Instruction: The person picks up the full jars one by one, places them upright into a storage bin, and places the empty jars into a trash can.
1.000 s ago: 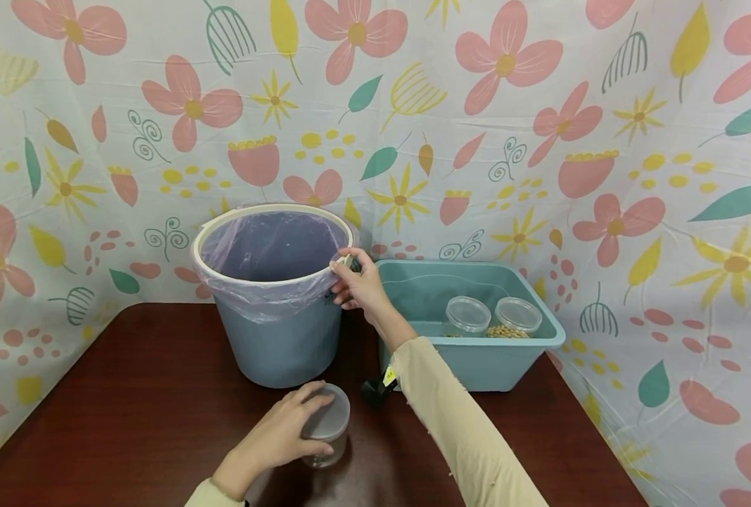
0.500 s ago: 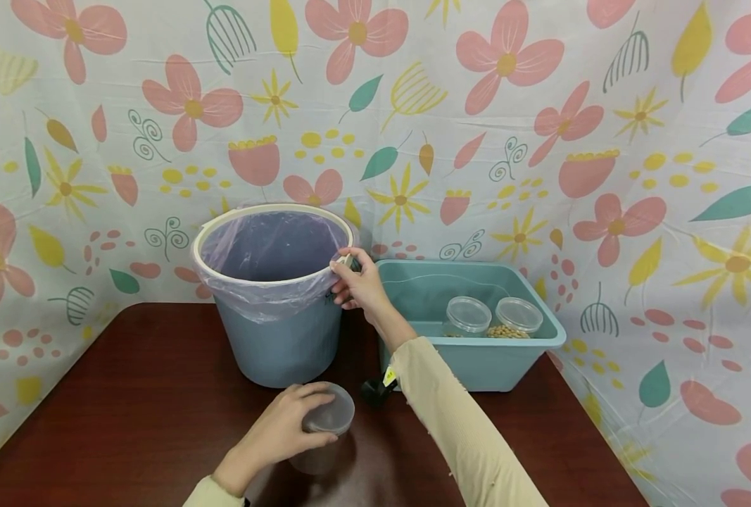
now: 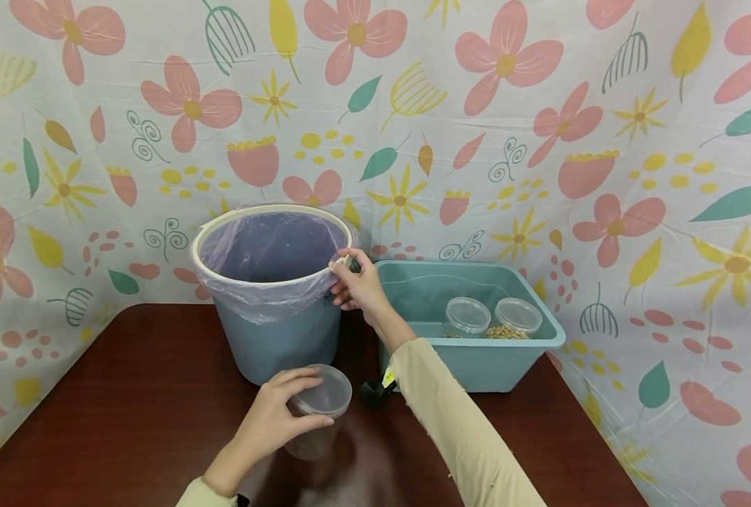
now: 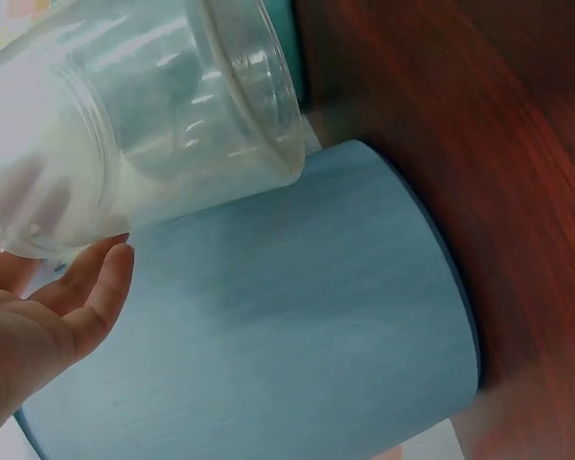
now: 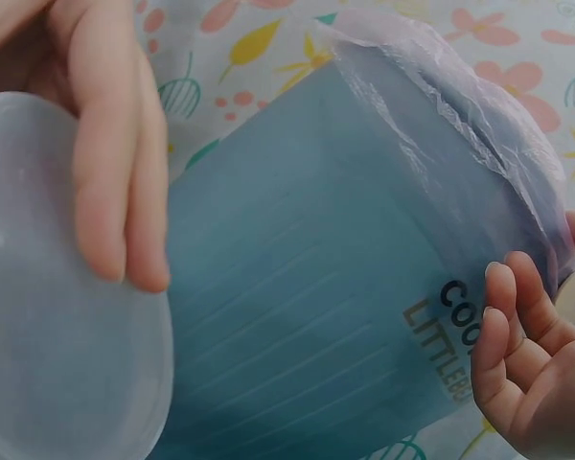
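Note:
My left hand [image 3: 274,415] grips a clear plastic jar [image 3: 321,394] by its top, thumb on one side and fingers across the other. No contents show through the jar's wall in the left wrist view, where it hangs in front of a blue trash can [image 4: 268,316]. My right hand [image 3: 359,282] pinches the pale rim tab [image 3: 345,261] at the can's right side. A thin pinkish plastic liner [image 3: 257,303] is folded over the can's top and held under its cream ring [image 3: 274,282]. Lettering shows on the can beside my right fingers in the right wrist view.
Right of the can stands a teal basin [image 3: 476,366] with two lidded clear jars; one jar [image 3: 517,320] shows tan beans or pellets. A black object [image 3: 373,389] with a yellow label [image 3: 388,378] lies by my right sleeve. A floral cloth [image 3: 375,105] hangs behind the dark table [image 3: 128,394].
My left hand has lifted the jar from the table and carried it slightly away from me, closer to the can. The right hand has stayed at the rim.

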Demonstrator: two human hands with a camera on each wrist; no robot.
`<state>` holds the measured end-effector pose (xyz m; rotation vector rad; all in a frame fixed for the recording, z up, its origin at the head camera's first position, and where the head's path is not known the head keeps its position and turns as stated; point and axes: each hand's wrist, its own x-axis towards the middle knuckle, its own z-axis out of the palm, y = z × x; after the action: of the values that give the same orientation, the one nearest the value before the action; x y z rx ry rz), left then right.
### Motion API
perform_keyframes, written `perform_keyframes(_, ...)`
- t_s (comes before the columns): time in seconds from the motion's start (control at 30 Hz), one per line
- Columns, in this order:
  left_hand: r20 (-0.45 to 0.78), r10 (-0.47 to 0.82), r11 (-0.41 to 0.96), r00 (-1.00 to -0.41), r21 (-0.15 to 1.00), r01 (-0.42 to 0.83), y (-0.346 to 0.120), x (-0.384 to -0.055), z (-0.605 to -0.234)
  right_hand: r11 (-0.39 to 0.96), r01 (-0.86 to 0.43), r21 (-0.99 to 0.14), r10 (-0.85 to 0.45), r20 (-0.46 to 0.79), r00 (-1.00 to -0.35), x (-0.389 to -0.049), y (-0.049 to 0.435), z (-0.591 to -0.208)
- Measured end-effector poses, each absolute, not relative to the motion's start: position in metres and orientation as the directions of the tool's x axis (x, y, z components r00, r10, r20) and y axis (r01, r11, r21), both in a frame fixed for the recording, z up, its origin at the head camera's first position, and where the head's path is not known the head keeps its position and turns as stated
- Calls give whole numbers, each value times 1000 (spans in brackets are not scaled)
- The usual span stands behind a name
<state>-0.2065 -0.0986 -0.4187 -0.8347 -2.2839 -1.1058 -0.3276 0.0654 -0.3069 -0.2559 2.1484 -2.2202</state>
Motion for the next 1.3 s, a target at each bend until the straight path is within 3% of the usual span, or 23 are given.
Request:
perform_keyframes(0.67, 756, 252, 438, -604, 467, 768, -107, -205, -399, -14, -65, -998, -200, 67, -977, -325, 62, -303)
perform_keyframes(0.93, 772, 240, 407, -588, 470, 783, -109, -206, -390, 1, -72, -997, -184, 70, -980, -307, 61, -289)
perform_keyframes(1.3, 814, 249, 394, -526, 411, 822, -111, -209, -371, -15, -85, -996, -158, 86, -984, -328, 65, -308)
